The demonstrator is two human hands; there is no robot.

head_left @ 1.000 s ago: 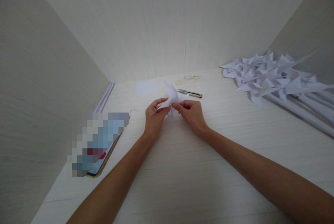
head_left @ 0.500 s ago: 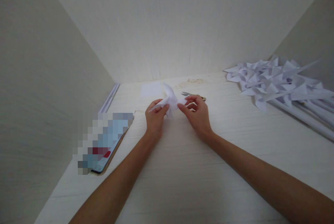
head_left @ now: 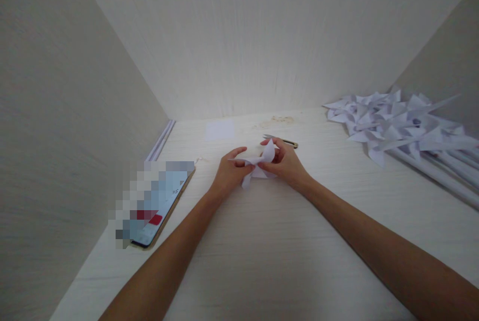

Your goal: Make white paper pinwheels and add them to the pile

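Note:
Both my hands hold one folded piece of white paper [head_left: 260,163] just above the white tabletop [head_left: 262,241]. My left hand [head_left: 229,175] pinches its left side between thumb and fingers. My right hand [head_left: 286,163] grips the right side, with a paper flap standing up between its fingers. The paper's lower tip points down toward the table between the two hands.
Small scissors [head_left: 284,141] lie just behind my right hand. A flat white paper square [head_left: 219,129] lies near the back wall. A phone [head_left: 157,206] rests at the left. A pile of white paper pinwheels on sticks [head_left: 400,124] fills the right side. Thin white sticks [head_left: 161,139] lie along the left wall.
The hands have come closer together and a little lower. The paper has been turned and folded flatter; my right hand now grips a raised flap.

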